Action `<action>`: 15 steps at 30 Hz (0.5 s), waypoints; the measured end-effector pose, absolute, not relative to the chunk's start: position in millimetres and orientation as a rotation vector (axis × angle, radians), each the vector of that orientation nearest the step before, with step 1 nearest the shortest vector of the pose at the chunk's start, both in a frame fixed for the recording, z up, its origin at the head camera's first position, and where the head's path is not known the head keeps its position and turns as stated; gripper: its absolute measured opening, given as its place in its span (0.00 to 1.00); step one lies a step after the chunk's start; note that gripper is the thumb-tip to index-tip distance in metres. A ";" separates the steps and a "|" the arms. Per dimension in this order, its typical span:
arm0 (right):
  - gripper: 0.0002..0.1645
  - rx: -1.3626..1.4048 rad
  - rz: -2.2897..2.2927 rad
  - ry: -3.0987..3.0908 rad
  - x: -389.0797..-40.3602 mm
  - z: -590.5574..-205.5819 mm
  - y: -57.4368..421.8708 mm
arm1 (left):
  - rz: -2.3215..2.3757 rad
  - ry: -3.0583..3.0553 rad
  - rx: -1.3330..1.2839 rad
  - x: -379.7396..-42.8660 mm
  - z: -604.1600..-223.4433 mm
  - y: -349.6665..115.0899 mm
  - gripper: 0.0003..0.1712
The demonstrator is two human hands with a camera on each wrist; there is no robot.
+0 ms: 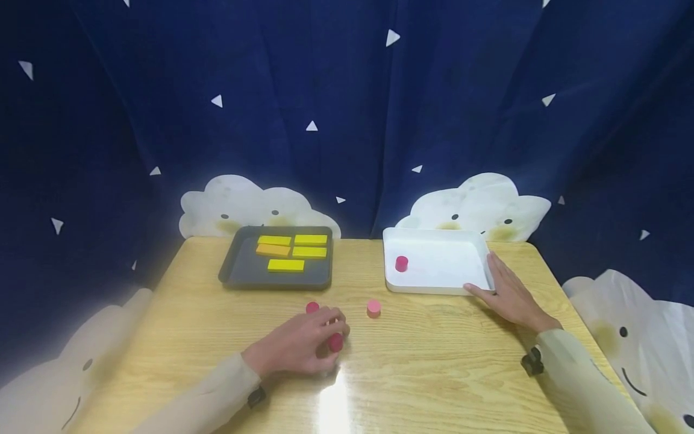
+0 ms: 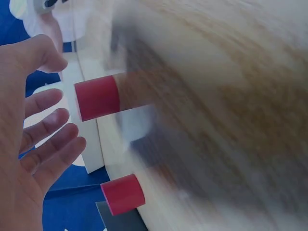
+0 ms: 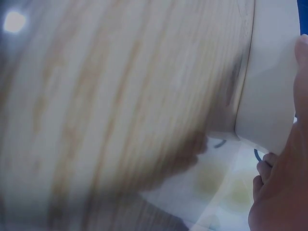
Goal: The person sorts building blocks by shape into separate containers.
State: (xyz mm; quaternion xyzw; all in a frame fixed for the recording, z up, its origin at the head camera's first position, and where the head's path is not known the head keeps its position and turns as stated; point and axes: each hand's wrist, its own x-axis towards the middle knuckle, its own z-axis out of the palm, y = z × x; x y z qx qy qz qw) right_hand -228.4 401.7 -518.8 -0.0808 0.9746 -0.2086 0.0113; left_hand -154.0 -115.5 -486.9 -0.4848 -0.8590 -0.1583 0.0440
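My left hand [image 1: 303,340] is over the table beside a red cylinder [image 1: 336,342]. In the left wrist view its fingers are loosely bent, with a gap between them and that cylinder [image 2: 96,98]. Another red cylinder [image 1: 312,307] stands just beyond this hand, partly hidden by it. A pink cylinder [image 1: 373,308] is a little farther right. My right hand [image 1: 512,298] rests at the near right corner of a white tray [image 1: 434,290], thumb on the front rim and fingers along the right side. A red cylinder [image 1: 401,263] stands inside that tray.
A dark grey tray [image 1: 271,286] at the back left carries several yellow blocks [image 1: 285,266] and an orange block [image 1: 273,250]. Both trays stand near the wooden table's [image 1: 434,367] far edge. A dark blue curtain [image 1: 347,90] hangs behind and around it.
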 end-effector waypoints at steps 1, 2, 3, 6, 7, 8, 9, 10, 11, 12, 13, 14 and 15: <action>0.69 -0.252 -0.650 3.040 -228.4 -518.8 401.6 | -0.477 -2.634 -1.483 -154.0 -488.1 -115.6 0.23; 0.69 -0.253 -0.647 3.042 -228.5 -518.7 401.5 | -0.469 -2.637 -1.486 -154.1 -489.4 -115.6 0.22; 0.69 -0.253 -0.647 3.044 -228.7 -518.6 401.3 | -0.461 -2.637 -1.488 -154.4 -490.5 -115.6 0.22; 0.70 -0.251 -0.650 3.045 -228.9 -518.0 400.7 | -0.437 -2.634 -1.492 -155.6 -493.1 -115.0 0.20; 0.70 -0.250 -0.653 3.045 -228.9 -517.8 400.6 | -0.432 -2.636 -1.492 -156.0 -493.6 -114.7 0.19; 0.70 -0.250 -0.655 3.045 -228.9 -517.7 400.6 | -0.428 -2.641 -1.493 -156.3 -493.9 -114.5 0.18; 0.70 -0.250 -0.656 3.045 -228.9 -517.7 400.5 | -0.426 -2.648 -1.492 -156.4 -494.0 -114.3 0.18; 0.70 -0.250 -0.657 3.044 -228.8 -517.6 400.5 | -0.427 -2.655 -1.493 -156.5 -494.1 -114.1 0.17; 0.70 -0.250 -0.657 3.044 -228.7 -517.7 400.5 | -0.432 -2.661 -1.495 -156.6 -494.2 -113.8 0.16; 0.69 -0.251 -0.657 3.044 -228.5 -517.7 400.4 | -0.434 -2.666 -1.496 -156.6 -494.4 -113.6 0.16; 0.69 -0.252 -0.656 3.046 -228.4 -517.8 400.5 | -0.438 -2.668 -1.498 -156.5 -494.5 -113.3 0.15; 0.69 -0.253 -0.654 3.047 -228.2 -518.0 400.5 | -0.439 -2.667 -1.500 -156.4 -494.5 -113.1 0.14; 0.69 -0.254 -0.652 3.047 -228.1 -518.3 400.6 | -0.440 -2.665 -1.500 -156.3 -494.7 -112.8 0.13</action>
